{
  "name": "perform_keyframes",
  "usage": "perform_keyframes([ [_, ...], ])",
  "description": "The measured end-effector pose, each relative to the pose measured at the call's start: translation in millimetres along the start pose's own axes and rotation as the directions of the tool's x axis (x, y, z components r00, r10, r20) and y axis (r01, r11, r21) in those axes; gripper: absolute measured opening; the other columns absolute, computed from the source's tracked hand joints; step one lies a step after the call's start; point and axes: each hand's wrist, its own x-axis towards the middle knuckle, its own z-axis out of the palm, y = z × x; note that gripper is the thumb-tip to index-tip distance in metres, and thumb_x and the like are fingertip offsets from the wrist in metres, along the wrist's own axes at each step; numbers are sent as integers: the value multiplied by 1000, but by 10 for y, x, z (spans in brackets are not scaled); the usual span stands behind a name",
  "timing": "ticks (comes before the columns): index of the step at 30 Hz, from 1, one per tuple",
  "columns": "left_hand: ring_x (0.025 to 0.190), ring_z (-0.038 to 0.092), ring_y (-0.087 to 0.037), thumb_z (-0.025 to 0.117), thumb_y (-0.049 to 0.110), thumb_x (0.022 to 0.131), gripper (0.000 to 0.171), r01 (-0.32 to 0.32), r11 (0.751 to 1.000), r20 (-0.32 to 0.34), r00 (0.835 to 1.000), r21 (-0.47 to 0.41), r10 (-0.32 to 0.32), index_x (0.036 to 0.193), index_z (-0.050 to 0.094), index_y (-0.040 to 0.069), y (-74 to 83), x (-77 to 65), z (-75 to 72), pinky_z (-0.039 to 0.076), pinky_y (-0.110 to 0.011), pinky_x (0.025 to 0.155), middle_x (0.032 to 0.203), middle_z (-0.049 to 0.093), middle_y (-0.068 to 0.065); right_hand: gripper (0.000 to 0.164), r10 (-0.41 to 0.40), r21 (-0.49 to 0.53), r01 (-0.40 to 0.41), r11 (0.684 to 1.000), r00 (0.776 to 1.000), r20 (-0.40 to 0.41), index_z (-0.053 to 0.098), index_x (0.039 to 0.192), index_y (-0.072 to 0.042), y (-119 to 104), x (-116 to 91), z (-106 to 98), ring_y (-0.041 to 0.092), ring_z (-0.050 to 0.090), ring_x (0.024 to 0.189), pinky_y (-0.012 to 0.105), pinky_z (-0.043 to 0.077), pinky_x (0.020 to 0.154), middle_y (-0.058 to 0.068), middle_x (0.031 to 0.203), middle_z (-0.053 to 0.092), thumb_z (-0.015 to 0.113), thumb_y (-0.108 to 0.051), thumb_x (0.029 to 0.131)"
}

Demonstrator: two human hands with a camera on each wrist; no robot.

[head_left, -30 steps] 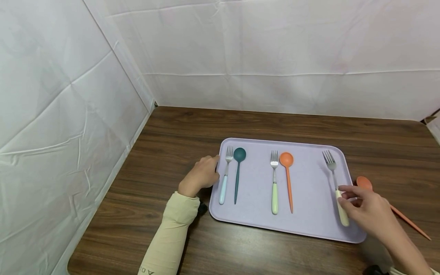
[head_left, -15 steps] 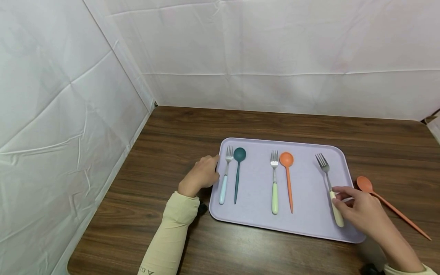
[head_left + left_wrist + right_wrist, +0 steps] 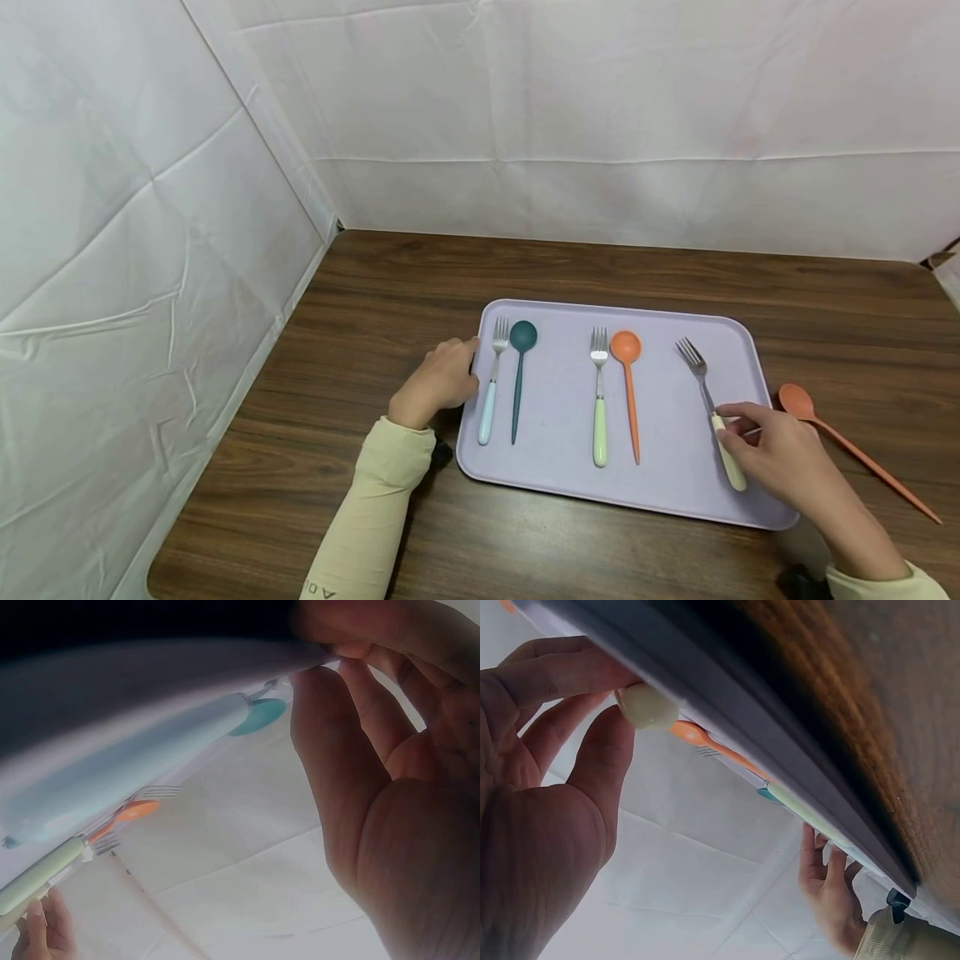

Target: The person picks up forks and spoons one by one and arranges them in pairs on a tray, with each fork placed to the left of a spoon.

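Observation:
My right hand (image 3: 783,458) pinches a fork with a cream handle (image 3: 731,467) between thumb and fingers, over the right part of the lilac tray (image 3: 558,400). The fork's tines point away and lean left. In the right wrist view the rounded end of the cream handle (image 3: 649,708) shows beside the thumb. At the tray's left edge, my left hand (image 3: 441,379) holds the rim with thumb and fingers. Just inside that edge lie a fork with a pale blue handle (image 3: 487,412) and a dark green spoon (image 3: 517,392).
Mid-tray, a fork with a light green handle (image 3: 599,429) lies beside an orange spoon (image 3: 630,392). Another orange spoon (image 3: 855,450) lies slanted on the dark wooden table (image 3: 360,333), right of the tray. White cloth walls (image 3: 600,117) stand behind and to the left.
My right hand has moved left over the tray with the cream-handled fork, whose tines have swung further left. My left hand stays at the tray's edge.

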Motion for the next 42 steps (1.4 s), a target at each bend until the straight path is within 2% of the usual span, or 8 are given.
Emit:
perform_keyframes([
  [7, 113, 48, -30, 54, 7, 87, 57, -3, 1000, -3, 1000, 4, 3, 142, 37, 3, -12, 6, 3, 41, -43, 91, 130, 47, -20, 18, -11, -26, 11, 1000, 1000, -15, 68, 93, -2, 0, 33, 2, 6, 50, 54, 26, 37, 45, -5, 66, 62, 68, -13, 79],
  [11, 111, 49, -29, 54, 7, 87, 57, -1, 1000, 0, 1000, 1, 1, 142, 37, 3, -8, 7, 2, 42, -43, 90, 130, 47, -20, 17, 17, -23, -17, 1000, 1000, 12, 67, 93, -2, 6, 20, 4, 7, 49, 53, 26, 36, 44, -4, 66, 61, 66, -15, 83],
  [15, 110, 49, -28, 54, 7, 87, 57, 1, 1000, 4, 1000, 1, -1, 142, 37, 3, -3, 11, 2, 43, -42, 89, 130, 47, -20, 25, 10, -37, -9, 999, 1000, 22, 65, 99, 0, 10, -31, -5, 9, 52, 55, 26, 38, 45, -4, 67, 61, 69, -17, 81],
  [20, 112, 48, -28, 54, 7, 87, 57, -1, 1000, 6, 1000, 5, 1, 142, 37, 3, -5, 16, 2, 42, -42, 89, 130, 47, -20, 41, -18, -74, 21, 997, 999, 47, 64, 105, 0, -8, -144, -4, 4, 49, 56, 26, 37, 48, -8, 67, 57, 77, -23, 74],
  [24, 109, 49, -28, 54, 7, 87, 58, 4, 1000, 7, 1000, 4, -4, 142, 36, 4, -12, 15, 0, 43, -42, 88, 129, 47, -20, 42, -27, -81, 30, 996, 999, 38, 64, 107, -1, -36, -187, 16, 2, 47, 56, 25, 37, 49, -10, 65, 54, 78, -21, 72],
  [29, 110, 49, -27, 54, 8, 88, 58, 9, 1000, 5, 1000, 7, -9, 143, 36, 4, -19, 14, 6, 42, -42, 89, 130, 47, -19, 40, -44, -88, 43, 995, 999, -8, 65, 106, -1, -54, -172, 43, 2, 46, 55, 25, 37, 49, -11, 64, 53, 76, -19, 73],
  [38, 111, 48, -27, 54, 8, 87, 58, 0, 1000, 1, 1000, -8, 0, 142, 36, 3, -13, 14, 4, 42, -42, 90, 130, 47, -19, 40, -17, -78, 18, 997, 1000, 19, 64, 107, 1, -45, -157, 25, 8, 53, 58, 25, 39, 47, -8, 66, 58, 74, -23, 77],
  [42, 110, 48, -28, 54, 7, 87, 58, -5, 1000, -1, 1000, -7, 5, 142, 36, 3, -13, 16, 3, 42, -42, 89, 128, 48, -20, 38, -20, -64, 20, 998, 1000, -11, 65, 107, 2, -37, -162, -4, 10, 57, 59, 26, 41, 47, -5, 69, 62, 72, -23, 80],
])
